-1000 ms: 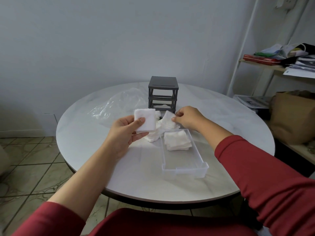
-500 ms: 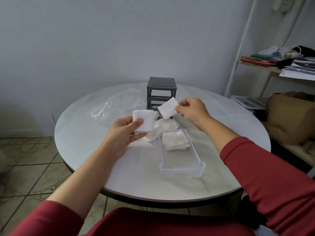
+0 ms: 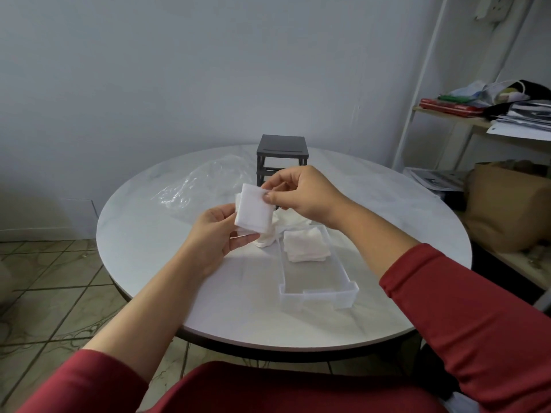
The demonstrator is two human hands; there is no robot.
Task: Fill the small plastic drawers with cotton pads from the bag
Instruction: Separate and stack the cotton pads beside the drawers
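My left hand holds a small stack of white cotton pads above the table. My right hand pinches the top pad of that stack at its upper right corner. Loose pads lie in a heap on the table just behind the stack. A clear plastic drawer sits in front of them, with a pile of pads in its far end. The dark grey drawer frame stands behind my hands. The empty clear bag lies crumpled to its left.
The round white table stands against a pale wall. A shelf with papers and books and a brown paper bag are on the right. Tiled floor shows on the left.
My right hand lifted one pad from the heap and carried it left onto the stack in my left hand. The left hand stayed about where it was.
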